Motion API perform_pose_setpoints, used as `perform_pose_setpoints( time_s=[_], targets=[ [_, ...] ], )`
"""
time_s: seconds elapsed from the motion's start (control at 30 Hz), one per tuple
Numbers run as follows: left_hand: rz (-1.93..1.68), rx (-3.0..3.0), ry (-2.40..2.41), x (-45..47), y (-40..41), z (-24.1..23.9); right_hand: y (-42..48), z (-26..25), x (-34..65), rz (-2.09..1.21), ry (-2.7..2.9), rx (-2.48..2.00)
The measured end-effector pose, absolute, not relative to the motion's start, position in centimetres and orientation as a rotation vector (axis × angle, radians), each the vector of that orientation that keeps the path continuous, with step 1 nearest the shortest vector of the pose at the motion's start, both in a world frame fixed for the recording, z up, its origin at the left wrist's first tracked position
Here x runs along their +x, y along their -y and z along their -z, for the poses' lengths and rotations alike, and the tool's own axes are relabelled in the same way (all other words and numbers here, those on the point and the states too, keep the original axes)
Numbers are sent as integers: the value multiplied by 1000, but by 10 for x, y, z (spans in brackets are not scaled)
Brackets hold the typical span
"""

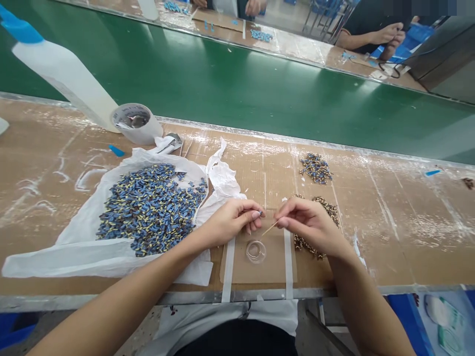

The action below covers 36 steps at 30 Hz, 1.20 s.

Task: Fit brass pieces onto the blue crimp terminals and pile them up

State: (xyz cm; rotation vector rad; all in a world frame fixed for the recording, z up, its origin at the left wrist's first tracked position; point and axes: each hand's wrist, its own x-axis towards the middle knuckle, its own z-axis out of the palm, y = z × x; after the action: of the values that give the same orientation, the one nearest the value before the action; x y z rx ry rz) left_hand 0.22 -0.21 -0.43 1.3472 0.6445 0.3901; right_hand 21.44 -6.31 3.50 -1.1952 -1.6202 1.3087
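Observation:
My left hand [234,219] pinches a small blue part [260,213] between thumb and fingertips, just above a small clear cap [256,251] on the cardboard pad [260,269]. My right hand [308,222] is closed on a thin wooden stick [269,228], whose tip points left toward the blue part. A big heap of small blue-and-yellow parts [150,207] lies on a white plastic sheet [92,257] to the left of my left hand. Under and behind my right hand lies a pile of brownish parts [326,207].
A smaller pile of blue parts [315,168] sits farther back. A roll of tape [135,123] and a white bottle with a blue cap [63,71] stand at the back left. Beyond runs a green conveyor belt [237,84]. Other people's hands [388,35] work on its far side.

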Motion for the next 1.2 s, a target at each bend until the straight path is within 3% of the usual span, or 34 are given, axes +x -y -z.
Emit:
perform_pose_setpoints(
  time_s=[0.13,0.3,1.2],
  targets=[
    [-373,1221,-604,2,0,6,63,-32,215,-1056,1355,-1259],
    [-366,1221,-605,2,-1,5,61,-22,208,-898,1421,-1336],
    [-335,1222,-636,2,1,0,63,-19,204,-762,1652,-1364]
  ],
)
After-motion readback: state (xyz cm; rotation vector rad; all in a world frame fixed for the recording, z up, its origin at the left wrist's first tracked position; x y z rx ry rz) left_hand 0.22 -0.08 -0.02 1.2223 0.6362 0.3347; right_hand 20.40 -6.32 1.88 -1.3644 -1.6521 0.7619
